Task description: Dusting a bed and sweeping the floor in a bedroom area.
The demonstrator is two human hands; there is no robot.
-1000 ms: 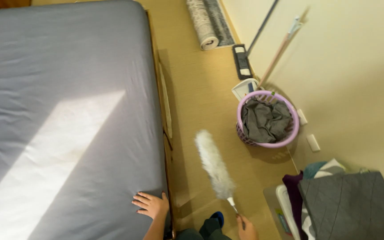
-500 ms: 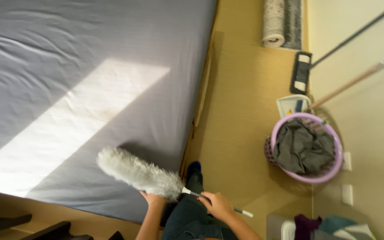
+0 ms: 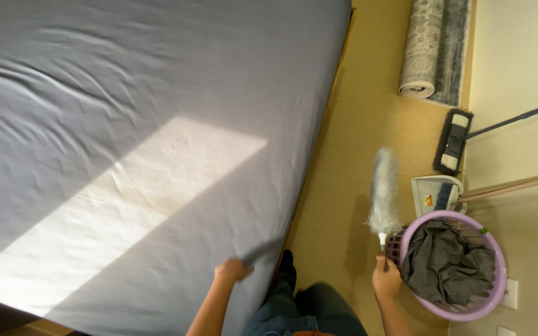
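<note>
1. Standing upright over the floor, the feather duster (image 3: 383, 193) shows a long fluffy head, pale grey and white, blurred along its edges, narrowing to a thin white and dark handle at the bottom.
2. The right hand (image 3: 386, 277) is closed round the lower end of that handle, gripping the duster with its head pointing away from the person, beside the bed and just left of the laundry basket.
3. The left hand (image 3: 232, 270) rests on the grey bed sheet (image 3: 126, 124) near the bed's corner, fingers curled down against the cloth; whether it pinches the fabric cannot be told.
4. The sheet is lightly wrinkled, with a bright slanting patch of sunlight across it.
5. The round lilac laundry basket (image 3: 493, 292) sits on the tan floor (image 3: 356, 124) just right of the duster's handle, holding crumpled dark grey clothes (image 3: 446, 261).
6. Behind the basket, a white dustpan (image 3: 434, 193) stands near the wall.
7. Farther off lie a flat mop head (image 3: 452, 142) with its dark pole, and a rolled patterned rug (image 3: 431, 50) along the wall.
8. The person's dark trouser legs (image 3: 306, 305) show at the bottom between the two arms.
</note>
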